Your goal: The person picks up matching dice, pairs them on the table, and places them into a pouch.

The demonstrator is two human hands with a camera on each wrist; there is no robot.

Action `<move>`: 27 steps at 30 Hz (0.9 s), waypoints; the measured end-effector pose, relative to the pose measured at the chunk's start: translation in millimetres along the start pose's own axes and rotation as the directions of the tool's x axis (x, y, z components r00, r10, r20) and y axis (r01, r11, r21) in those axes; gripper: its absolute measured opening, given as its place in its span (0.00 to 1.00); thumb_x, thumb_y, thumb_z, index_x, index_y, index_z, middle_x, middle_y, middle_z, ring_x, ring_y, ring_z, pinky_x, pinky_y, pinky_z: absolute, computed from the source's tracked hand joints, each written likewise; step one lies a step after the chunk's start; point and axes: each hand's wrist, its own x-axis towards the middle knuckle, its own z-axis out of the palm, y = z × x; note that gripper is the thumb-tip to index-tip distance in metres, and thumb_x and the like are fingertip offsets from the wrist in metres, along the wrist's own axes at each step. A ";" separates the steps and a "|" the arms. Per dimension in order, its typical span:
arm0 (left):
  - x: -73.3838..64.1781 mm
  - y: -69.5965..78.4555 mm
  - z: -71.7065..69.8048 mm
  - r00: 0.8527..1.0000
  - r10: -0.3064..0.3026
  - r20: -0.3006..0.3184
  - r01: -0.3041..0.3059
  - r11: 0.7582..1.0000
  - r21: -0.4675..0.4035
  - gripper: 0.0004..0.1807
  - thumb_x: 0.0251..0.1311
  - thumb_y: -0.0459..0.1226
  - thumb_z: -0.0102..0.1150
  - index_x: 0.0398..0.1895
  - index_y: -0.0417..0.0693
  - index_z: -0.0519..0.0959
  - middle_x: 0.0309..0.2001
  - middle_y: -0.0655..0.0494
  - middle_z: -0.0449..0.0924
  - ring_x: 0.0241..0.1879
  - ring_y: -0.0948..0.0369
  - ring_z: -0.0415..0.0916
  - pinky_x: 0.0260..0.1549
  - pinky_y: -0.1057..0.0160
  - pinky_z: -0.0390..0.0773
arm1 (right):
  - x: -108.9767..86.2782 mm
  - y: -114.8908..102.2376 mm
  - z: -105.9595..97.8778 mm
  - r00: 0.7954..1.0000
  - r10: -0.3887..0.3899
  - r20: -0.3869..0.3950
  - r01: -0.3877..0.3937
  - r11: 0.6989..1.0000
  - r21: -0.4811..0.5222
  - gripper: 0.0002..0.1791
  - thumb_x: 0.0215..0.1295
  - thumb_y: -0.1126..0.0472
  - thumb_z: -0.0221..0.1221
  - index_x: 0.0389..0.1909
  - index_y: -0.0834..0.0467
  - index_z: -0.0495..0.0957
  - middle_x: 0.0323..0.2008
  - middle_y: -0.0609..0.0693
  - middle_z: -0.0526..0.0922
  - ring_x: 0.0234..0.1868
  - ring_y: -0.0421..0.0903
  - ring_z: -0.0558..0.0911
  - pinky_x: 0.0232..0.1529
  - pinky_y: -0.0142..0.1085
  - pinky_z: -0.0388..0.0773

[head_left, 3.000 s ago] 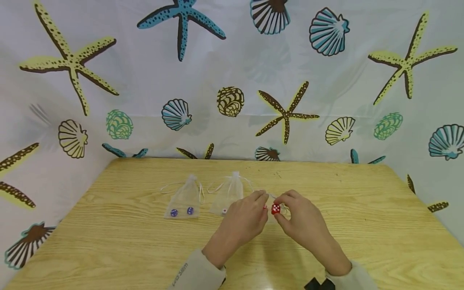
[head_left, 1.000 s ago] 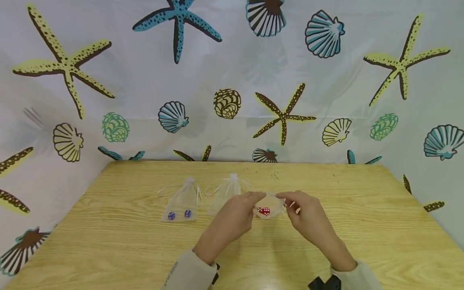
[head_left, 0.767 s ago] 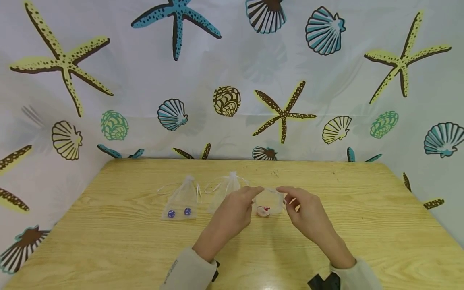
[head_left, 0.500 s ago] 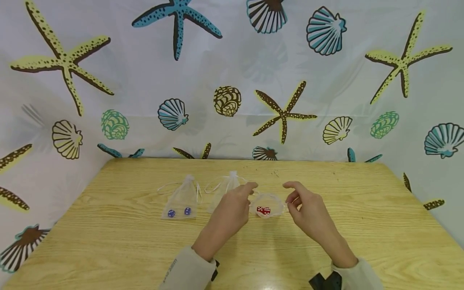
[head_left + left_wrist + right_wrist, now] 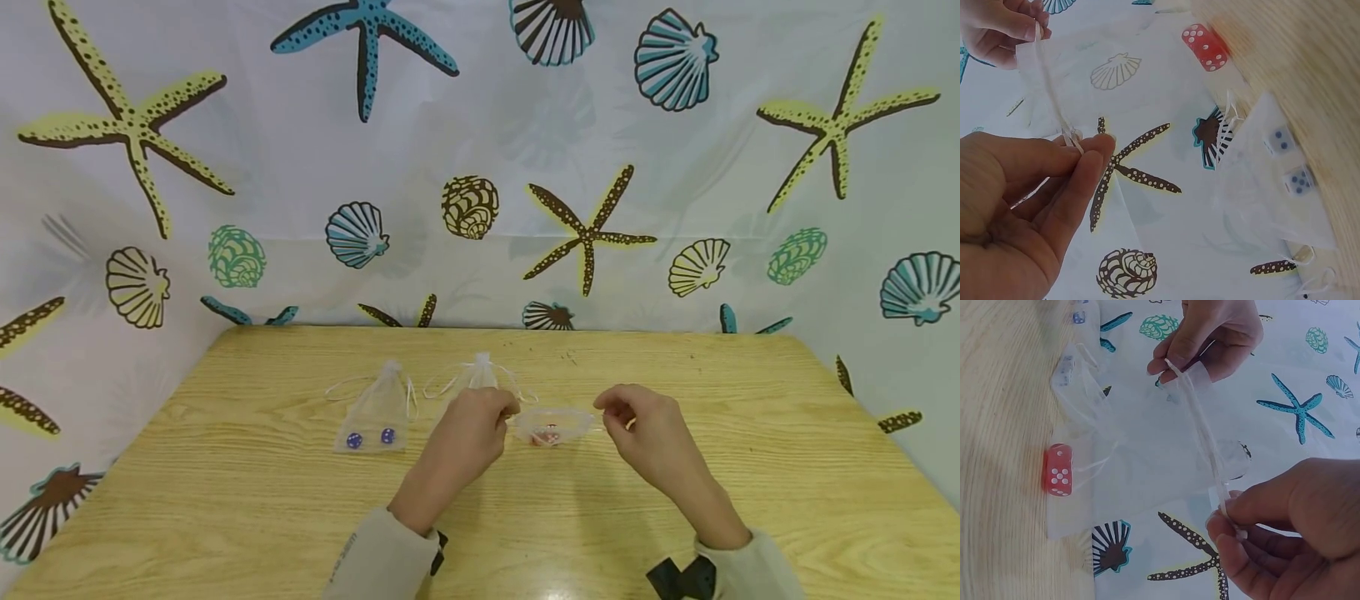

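A sheer white drawstring bag [image 5: 572, 422] is stretched between my two hands, its mouth drawn into a narrow line. Two red dice [image 5: 1060, 470] with white pips lie at its bottom, seen through the mesh. My left hand [image 5: 467, 433] pinches the drawstring [image 5: 1054, 100] at one end of the mouth between thumb and fingertips. At the other end, my right hand [image 5: 651, 429] pinches the string between thumb and index finger, its other fingers curled.
To the left, a tied sheer bag [image 5: 378, 412] holds two blue dice [image 5: 387, 436]. Between it and the held bag lies another tied bag [image 5: 480, 379], partly behind my left hand, with pale dice [image 5: 1280, 140]. A shell-print cloth [image 5: 420, 275] rises behind the wooden table [image 5: 262, 517].
Three seconds ago my right hand held a red die by the bag; now both red dice are inside. My hands have moved apart, and the bag's round mouth has narrowed to a line.
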 end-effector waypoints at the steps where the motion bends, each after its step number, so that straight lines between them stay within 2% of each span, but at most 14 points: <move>1: 0.2 0.7 -1.1 1.000 -0.007 0.008 0.007 0.999 0.033 0.12 0.58 0.21 0.54 0.39 0.37 0.83 0.37 0.44 0.84 0.38 0.52 0.83 0.35 0.60 0.82 | -0.1 0.1 -0.2 1.000 0.001 0.004 -0.001 1.000 -0.001 0.08 0.60 0.74 0.57 0.35 0.62 0.82 0.29 0.50 0.82 0.28 0.41 0.78 0.30 0.34 0.79; 5: 0.4 4.0 -5.8 0.998 -0.062 0.018 0.058 0.982 0.181 0.10 0.57 0.22 0.56 0.37 0.38 0.84 0.34 0.45 0.83 0.31 0.53 0.81 0.26 0.64 0.80 | -0.1 -0.2 -0.8 1.000 -0.010 0.017 0.011 0.999 -0.034 0.08 0.59 0.74 0.58 0.32 0.61 0.83 0.30 0.52 0.83 0.27 0.41 0.78 0.29 0.34 0.78; 7: -0.2 4.6 -7.1 0.996 -0.090 0.004 0.086 0.966 0.243 0.09 0.57 0.23 0.57 0.36 0.39 0.84 0.33 0.46 0.83 0.29 0.55 0.81 0.23 0.66 0.79 | 0.2 -0.3 -1.6 1.000 -0.009 0.022 0.010 0.999 -0.051 0.08 0.59 0.74 0.58 0.32 0.61 0.83 0.29 0.52 0.82 0.25 0.40 0.76 0.27 0.33 0.76; 9: -1.4 2.9 -7.6 0.995 -0.097 -0.026 0.100 0.958 0.270 0.08 0.56 0.24 0.59 0.36 0.39 0.84 0.33 0.46 0.83 0.29 0.55 0.81 0.22 0.66 0.79 | 0.9 0.3 -3.1 1.000 -0.010 0.029 0.012 0.998 -0.066 0.08 0.58 0.74 0.58 0.31 0.61 0.83 0.28 0.51 0.82 0.25 0.39 0.75 0.26 0.32 0.74; 14: -2.7 -4.3 -9.8 0.990 -0.087 -0.109 0.114 0.957 0.266 0.07 0.55 0.24 0.59 0.34 0.40 0.84 0.31 0.46 0.83 0.29 0.54 0.81 0.24 0.64 0.80 | 4.1 3.6 -10.0 0.999 0.007 0.037 -0.004 0.998 -0.067 0.08 0.57 0.74 0.57 0.31 0.61 0.83 0.28 0.51 0.82 0.25 0.40 0.75 0.26 0.33 0.74; 17: -2.3 -7.7 -13.1 0.984 -0.112 -0.136 0.141 0.963 0.231 0.08 0.55 0.24 0.57 0.34 0.39 0.85 0.32 0.45 0.83 0.29 0.53 0.81 0.25 0.63 0.81 | 4.6 7.8 -17.2 0.999 0.022 0.027 -0.020 0.997 -0.070 0.09 0.57 0.74 0.56 0.31 0.61 0.83 0.29 0.52 0.82 0.26 0.41 0.77 0.27 0.34 0.75; 22: -0.3 -11.4 -19.4 0.973 -0.156 -0.168 0.187 0.965 0.185 0.10 0.54 0.23 0.56 0.36 0.38 0.85 0.35 0.44 0.84 0.32 0.52 0.83 0.28 0.61 0.82 | 3.4 13.8 -30.2 0.998 0.065 -0.012 -0.065 0.994 -0.084 0.09 0.57 0.73 0.56 0.31 0.62 0.84 0.29 0.54 0.83 0.26 0.44 0.78 0.28 0.36 0.75; 27: 2.0 -10.3 -22.8 0.975 -0.145 -0.167 0.173 0.971 0.166 0.09 0.54 0.23 0.56 0.35 0.36 0.85 0.34 0.44 0.84 0.33 0.51 0.83 0.30 0.59 0.83 | 5.1 15.1 -38.3 0.997 0.068 -0.030 -0.070 0.994 -0.089 0.09 0.57 0.73 0.55 0.32 0.62 0.84 0.29 0.54 0.83 0.26 0.45 0.78 0.28 0.35 0.75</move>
